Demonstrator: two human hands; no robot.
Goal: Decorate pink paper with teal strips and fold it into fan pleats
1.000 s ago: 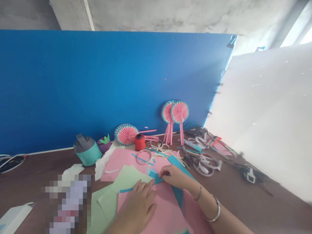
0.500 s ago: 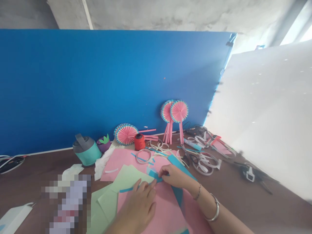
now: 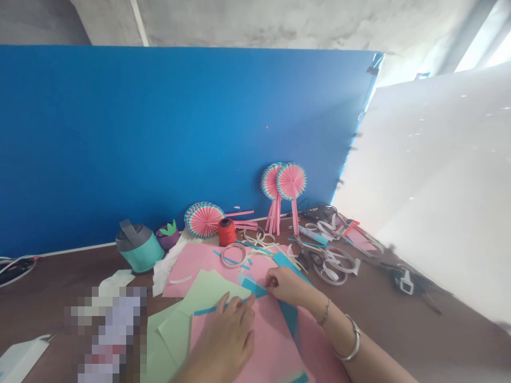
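My left hand (image 3: 229,335) lies on a pink paper sheet (image 3: 259,346), its fingers pressed down on a thin blue paper strip (image 3: 207,309). My right hand (image 3: 285,284) pinches the right end of a blue paper piece (image 3: 252,285) at the top edge of the pink sheet. Bracelets sit on my right wrist. Pale green sheets (image 3: 199,298) lie under the pink one to the left.
Pink and blue paper fans (image 3: 284,183) lean on the blue board (image 3: 159,138). Another fan (image 3: 204,219), a red thread spool (image 3: 227,231), a teal jug (image 3: 138,247), tape rings (image 3: 233,255), scissors (image 3: 305,258) and paper scraps crowd the brown table (image 3: 399,330). A white board (image 3: 439,186) stands right.
Both hands have stayed on the papers; my left fingers have crept slightly toward the blue piece. The view has shifted a little.
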